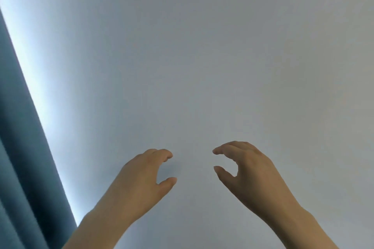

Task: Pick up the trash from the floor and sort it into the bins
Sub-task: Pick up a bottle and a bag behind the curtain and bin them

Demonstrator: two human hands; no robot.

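Trash: none in view. No item, floor or bins appear anywhere in the head view, so the location of the trash cannot be told, and neither can its long axis or which way it lies from either hand. The camera faces a wall, so the trash probably lies below the view.

Left hand (141,172): raised in front of the wall, back toward the camera, fingers loosely curved with the thumb apart. It grasps nothing.

Right hand (247,168): raised at much the same height, just across a gap from the left hand, fingers and thumb curved toward each other but not meeting. It grasps nothing.

Nearer hand: cannot be judged, as nothing to reach for is visible.

Wall (202,46): plain, pale grey-white, filling most of the view.

Curtain (18,147): blue-green fabric along the left edge, with a bright strip of light (40,91) beside it.

Brands, labels, writing: none visible.
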